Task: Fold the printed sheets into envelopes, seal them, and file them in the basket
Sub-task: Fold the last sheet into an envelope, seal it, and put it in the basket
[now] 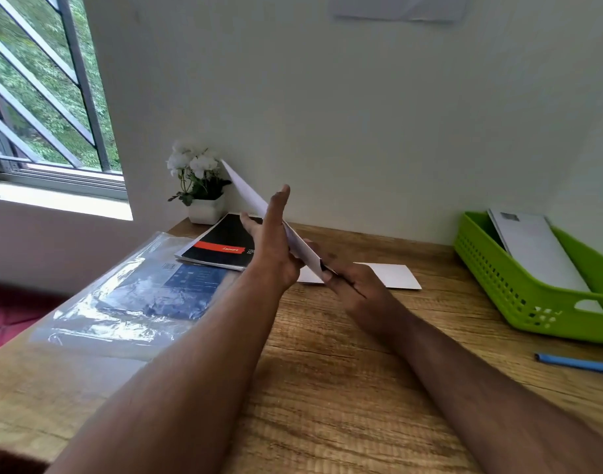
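Observation:
A white envelope (247, 191) is held up above the wooden table (327, 371), seen nearly edge-on and tilted up to the left. My left hand (271, 241) lies flat against its near face with straight fingers. My right hand (347, 282) pinches its lower right end. A second white sheet (392, 275) lies flat on the table behind my right hand. At the right, the green basket (505, 285) holds a white envelope (535, 248) leaning inside.
A black and red notebook (221, 246) lies at the back left beside a white potted flower (199, 186). A clear plastic sleeve (132, 289) with dark contents covers the left side. A blue pen (576, 362) lies near the right edge.

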The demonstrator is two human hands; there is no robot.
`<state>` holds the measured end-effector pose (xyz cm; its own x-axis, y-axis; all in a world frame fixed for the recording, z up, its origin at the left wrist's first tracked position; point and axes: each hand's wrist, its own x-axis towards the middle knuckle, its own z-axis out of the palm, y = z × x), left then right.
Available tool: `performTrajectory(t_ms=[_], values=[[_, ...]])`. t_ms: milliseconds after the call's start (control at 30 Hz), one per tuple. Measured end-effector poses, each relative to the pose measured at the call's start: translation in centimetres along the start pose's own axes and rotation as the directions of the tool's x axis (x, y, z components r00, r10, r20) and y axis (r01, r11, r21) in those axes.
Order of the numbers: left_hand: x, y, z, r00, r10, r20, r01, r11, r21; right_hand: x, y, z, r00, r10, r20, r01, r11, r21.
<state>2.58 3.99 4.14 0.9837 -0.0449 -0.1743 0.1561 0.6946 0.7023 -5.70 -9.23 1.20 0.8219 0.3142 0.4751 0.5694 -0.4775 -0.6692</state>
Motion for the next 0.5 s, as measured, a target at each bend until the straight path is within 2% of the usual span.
performTrajectory(t_ms=[67,133,233,333,500], values=[[-0.1,-0.1,-0.1,1.0,0.008,-0.004,-0.009,0.999,-0.038,0.1,0.1,-0.4,0.999,0.012,-0.042,-0.011,1.0,0.007],[-0.4,-0.2,0.0,1.0,0.015,0.003,-0.015,0.998,-0.055,0.3,0.5,-0.6,0.996,-0.032,-0.084,0.024,0.996,-0.087],[-0.7,-0.7,0.4,0.999,0.035,-0.003,-0.035,0.999,-0.006,0.4,1.4,-0.5,0.979,-0.096,-0.181,0.056,0.976,-0.213],[-1.0,-1.4,0.8,0.999,0.039,0.029,-0.04,0.999,0.021,0.4,2.0,-0.5,0.967,-0.131,-0.22,0.08,0.971,-0.226],[-0.9,-2.4,1.0,0.998,0.066,0.024,-0.067,0.997,0.03,0.7,3.0,-1.3,0.911,-0.093,-0.402,-0.048,0.943,-0.329]])
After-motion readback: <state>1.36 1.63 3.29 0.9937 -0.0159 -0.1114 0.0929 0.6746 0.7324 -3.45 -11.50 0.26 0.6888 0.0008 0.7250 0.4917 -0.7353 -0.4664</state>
